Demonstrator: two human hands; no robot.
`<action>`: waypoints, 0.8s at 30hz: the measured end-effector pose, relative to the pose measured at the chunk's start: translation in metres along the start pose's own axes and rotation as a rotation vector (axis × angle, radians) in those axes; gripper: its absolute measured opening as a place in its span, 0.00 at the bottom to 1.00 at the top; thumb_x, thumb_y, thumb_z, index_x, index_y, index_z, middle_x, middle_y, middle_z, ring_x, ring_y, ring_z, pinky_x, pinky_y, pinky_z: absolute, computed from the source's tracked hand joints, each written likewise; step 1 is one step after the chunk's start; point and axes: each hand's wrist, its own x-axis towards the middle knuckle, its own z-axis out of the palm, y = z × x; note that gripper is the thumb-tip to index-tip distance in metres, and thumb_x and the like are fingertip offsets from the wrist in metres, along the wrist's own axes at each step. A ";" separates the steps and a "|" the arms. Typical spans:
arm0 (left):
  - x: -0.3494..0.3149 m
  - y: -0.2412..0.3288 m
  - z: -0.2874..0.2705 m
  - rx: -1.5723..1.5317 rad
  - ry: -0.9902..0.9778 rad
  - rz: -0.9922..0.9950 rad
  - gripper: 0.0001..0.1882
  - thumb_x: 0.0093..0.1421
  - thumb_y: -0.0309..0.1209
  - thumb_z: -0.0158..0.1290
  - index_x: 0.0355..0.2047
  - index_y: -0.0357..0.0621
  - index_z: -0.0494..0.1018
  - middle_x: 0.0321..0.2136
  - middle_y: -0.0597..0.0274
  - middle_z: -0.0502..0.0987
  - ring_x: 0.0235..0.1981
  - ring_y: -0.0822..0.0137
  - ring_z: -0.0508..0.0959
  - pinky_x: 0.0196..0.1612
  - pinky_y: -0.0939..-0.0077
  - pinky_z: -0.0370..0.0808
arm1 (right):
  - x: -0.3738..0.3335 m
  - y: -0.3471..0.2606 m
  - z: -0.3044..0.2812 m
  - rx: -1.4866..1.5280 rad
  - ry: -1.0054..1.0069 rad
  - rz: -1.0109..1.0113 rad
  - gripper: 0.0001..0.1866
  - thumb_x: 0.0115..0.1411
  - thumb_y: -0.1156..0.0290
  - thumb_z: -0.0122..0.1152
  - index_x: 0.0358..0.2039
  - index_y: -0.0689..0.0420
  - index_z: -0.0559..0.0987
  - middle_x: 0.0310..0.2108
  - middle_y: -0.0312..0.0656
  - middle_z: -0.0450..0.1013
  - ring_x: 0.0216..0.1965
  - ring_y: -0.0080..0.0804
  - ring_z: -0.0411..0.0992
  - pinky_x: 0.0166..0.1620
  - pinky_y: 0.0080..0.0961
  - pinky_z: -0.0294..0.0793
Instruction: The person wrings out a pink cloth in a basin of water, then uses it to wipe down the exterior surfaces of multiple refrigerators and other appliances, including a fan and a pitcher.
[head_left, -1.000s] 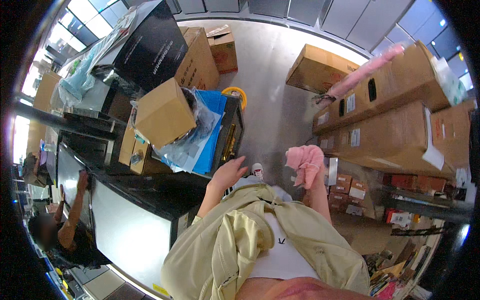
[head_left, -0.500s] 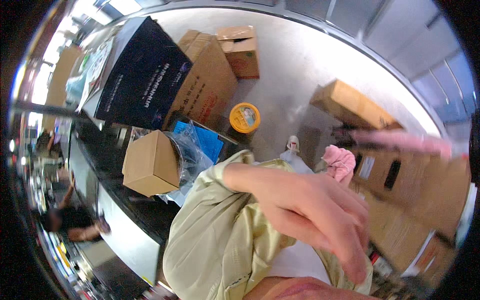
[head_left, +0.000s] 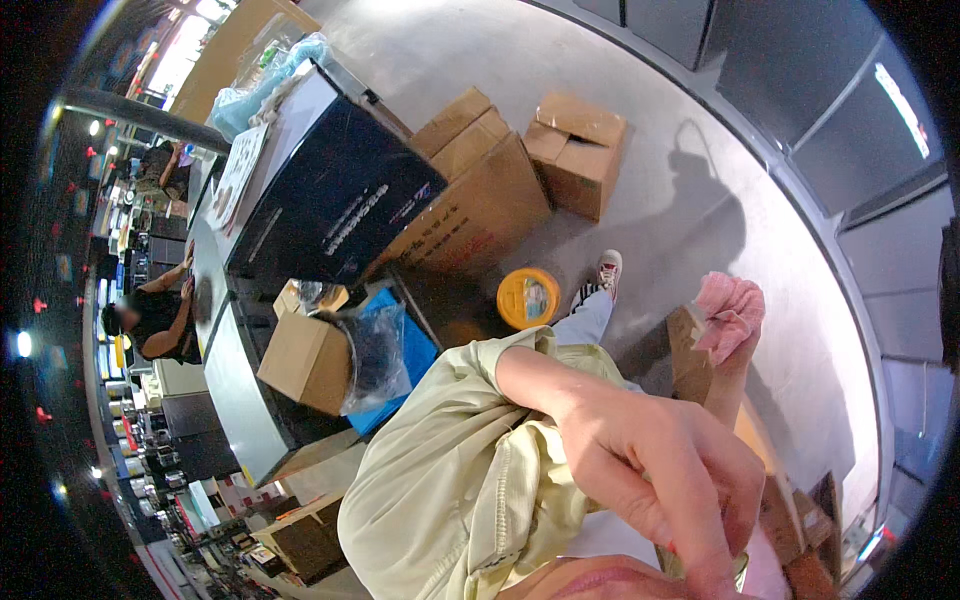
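My left hand (head_left: 660, 460) is raised close to the camera, in front of my light yellow-green jacket (head_left: 430, 470). Its fingers curl inward and downward. The fingertips are partly hidden, so anything between them cannot be made out. Farther out on the right, my right hand (head_left: 745, 345) is closed around a crumpled pink cloth (head_left: 728, 305), held up away from my body. The cloth covers most of those fingers. Below it, a long cardboard box (head_left: 688, 360) is partly hidden behind my right arm.
A yellow-lidded tub (head_left: 528, 299) stands on the floor ahead, beside my shoe (head_left: 609, 270). Cardboard boxes (head_left: 580, 155) and a large dark box (head_left: 335, 190) stand at the far left. A small carton (head_left: 305, 362) and blue sheet (head_left: 415, 350) lie nearer. Another person (head_left: 165, 310) works at a table (head_left: 235, 390).
My view has swung right and my body has moved along the floor. The right hand with the pink cloth has come up and outward. The left hand stays raised, its fingers more curled.
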 end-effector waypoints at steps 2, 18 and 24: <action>0.022 -0.003 -0.050 0.047 -0.083 0.062 0.15 0.65 0.30 0.41 0.41 0.37 0.76 0.31 0.54 0.72 0.25 0.67 0.73 0.27 0.78 0.70 | 0.043 0.016 -0.025 -0.011 0.099 0.076 0.12 0.44 0.75 0.58 0.22 0.55 0.62 0.21 0.36 0.59 0.23 0.29 0.56 0.31 0.25 0.61; 0.195 0.038 -0.306 0.297 -0.096 0.082 0.16 0.61 0.27 0.43 0.46 0.34 0.72 0.28 0.58 0.75 0.29 0.63 0.71 0.34 0.74 0.67 | 0.353 0.019 -0.068 -0.210 0.127 0.211 0.07 0.50 0.73 0.50 0.21 0.55 0.61 0.21 0.35 0.58 0.23 0.29 0.57 0.31 0.25 0.63; 0.257 0.030 -0.415 0.520 -0.080 0.147 0.16 0.61 0.29 0.44 0.46 0.33 0.71 0.24 0.61 0.76 0.26 0.64 0.71 0.33 0.74 0.66 | 0.500 0.023 -0.099 -0.237 0.033 0.323 0.07 0.50 0.73 0.50 0.21 0.55 0.61 0.21 0.36 0.57 0.23 0.29 0.57 0.32 0.26 0.63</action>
